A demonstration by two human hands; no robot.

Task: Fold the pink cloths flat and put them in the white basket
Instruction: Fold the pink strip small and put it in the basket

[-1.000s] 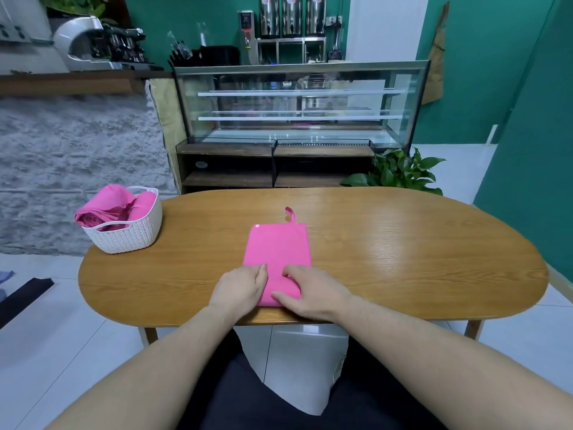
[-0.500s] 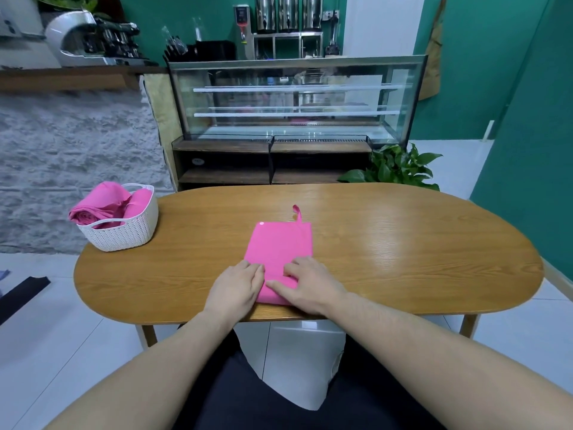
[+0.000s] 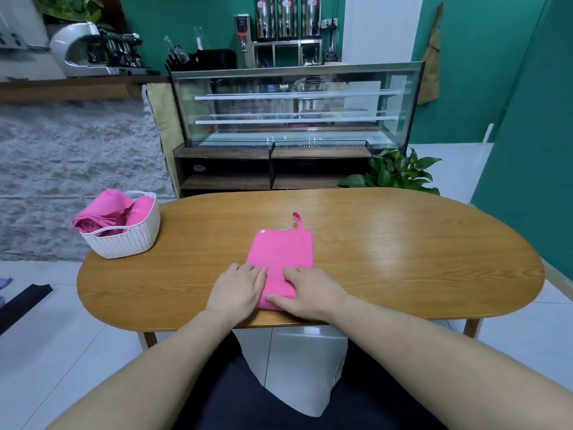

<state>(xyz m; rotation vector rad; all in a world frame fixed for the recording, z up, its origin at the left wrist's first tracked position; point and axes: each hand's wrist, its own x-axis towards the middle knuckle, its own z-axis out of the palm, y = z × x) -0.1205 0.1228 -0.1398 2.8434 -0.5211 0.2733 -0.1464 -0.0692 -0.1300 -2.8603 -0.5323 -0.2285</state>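
A pink cloth lies folded into a flat rectangle near the table's front edge, its small hanging loop pointing away from me. My left hand rests flat on its near left corner. My right hand lies on its near right part, fingers straight, thumb along the near edge. The white woven basket stands at the table's far left and holds other pink cloths, loosely bundled and rising above the rim.
The oval wooden table stretches to the right. Behind it stand a glass display case and a green potted plant. A grey stone wall is at the left.
Both hands stay pressed on the cloth's near end, with only slight shifts. The camera view has tilted a little; the cloth and basket have not moved.
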